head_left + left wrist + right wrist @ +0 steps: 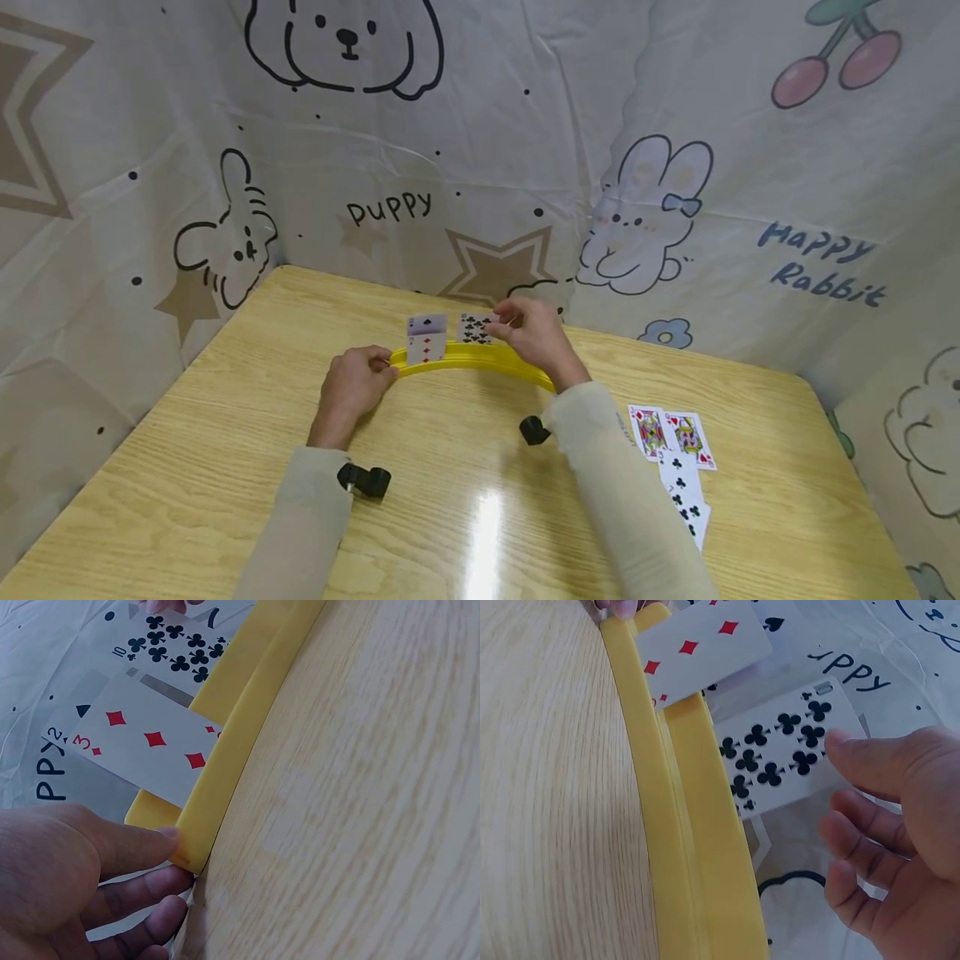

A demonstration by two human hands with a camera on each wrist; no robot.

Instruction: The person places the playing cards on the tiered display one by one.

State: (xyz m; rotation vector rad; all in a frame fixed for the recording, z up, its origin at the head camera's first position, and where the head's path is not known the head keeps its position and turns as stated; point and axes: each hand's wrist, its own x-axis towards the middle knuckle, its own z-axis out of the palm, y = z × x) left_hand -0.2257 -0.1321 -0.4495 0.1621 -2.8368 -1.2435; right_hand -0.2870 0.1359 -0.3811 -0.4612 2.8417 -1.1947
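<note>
A curved yellow card holder [480,357] stands on the table, and my left hand [352,387] pinches its left end between thumb and fingers. The three of diamonds [154,739] stands upright in its front slot near that end. Behind it, partly covered, is a two of spades [427,322]. My right hand [536,337] pinches the ten of clubs [769,761] at its outer edge, thumb on the face. That card stands at the holder's back slot, right of the other two; whether its lower edge is fully seated I cannot tell.
To the right on the wooden table [442,467] lie loose face cards, including a queen of hearts [686,435], with a three of clubs [678,471] and another club card [696,521] overlapping below. A printed cloth [495,150] hangs close behind the table.
</note>
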